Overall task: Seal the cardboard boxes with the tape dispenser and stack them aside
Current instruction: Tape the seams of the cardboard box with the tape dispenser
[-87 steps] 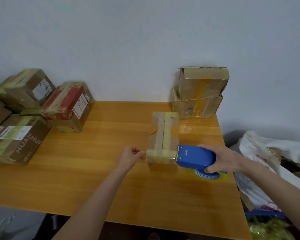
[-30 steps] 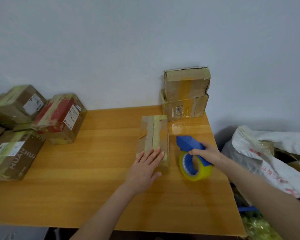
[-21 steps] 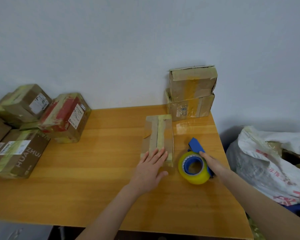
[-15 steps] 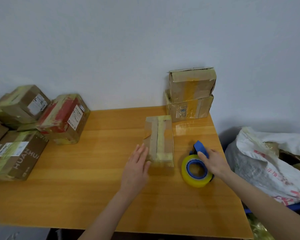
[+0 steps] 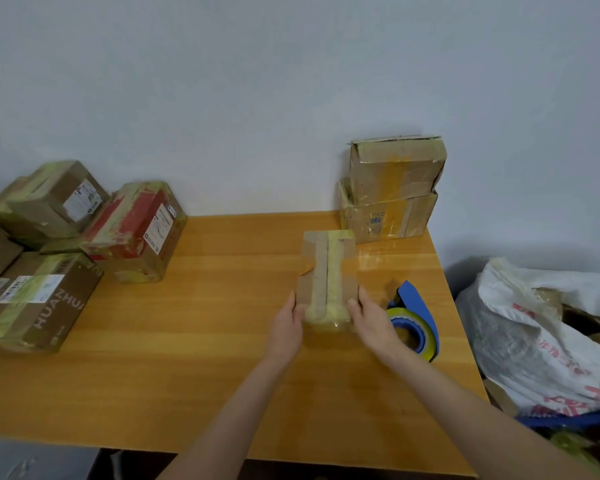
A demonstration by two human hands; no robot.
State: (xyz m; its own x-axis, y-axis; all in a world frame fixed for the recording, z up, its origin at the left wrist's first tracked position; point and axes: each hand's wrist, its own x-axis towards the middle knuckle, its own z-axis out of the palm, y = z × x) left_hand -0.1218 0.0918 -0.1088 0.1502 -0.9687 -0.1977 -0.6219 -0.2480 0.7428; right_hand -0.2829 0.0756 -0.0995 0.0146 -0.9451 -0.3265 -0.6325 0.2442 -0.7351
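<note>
At the far left we see a pile of taped brown and red cardboard boxes (image 5: 136,233) on the orange-brown wooden table (image 5: 187,341), well apart from our work. Toward the middle, our left hand (image 5: 286,327) presses against the left side of the small brown cardboard box (image 5: 328,278). Its fingers are close to straight and laid flat on the cardboard rather than hooked round it. The box rests on the table, right of centre, with pale yellowish tape along its top seam and folded over the near end. Our right hand (image 5: 374,323) mirrors the left on the opposite side, fingers likewise nearly straight, so the box sits squeezed between our two palms.

We judge the box light and fairly stiff. Its walls look worn and creased, though, so a hard squeeze could dent them, and the glossy tape at the near end may be slippery. The bare cardboard sides, toward the middle of their length, seem the better places to hold, lifting from both sides at once.

Just beside the right hand lies the blue tape dispenser (image 5: 414,303) with its yellow roll. Behind it, against the wall, stands a stack of two taped cardboard boxes (image 5: 392,192), likely where this one goes. Off the table's right edge sits a white plastic sack (image 5: 534,327).
</note>
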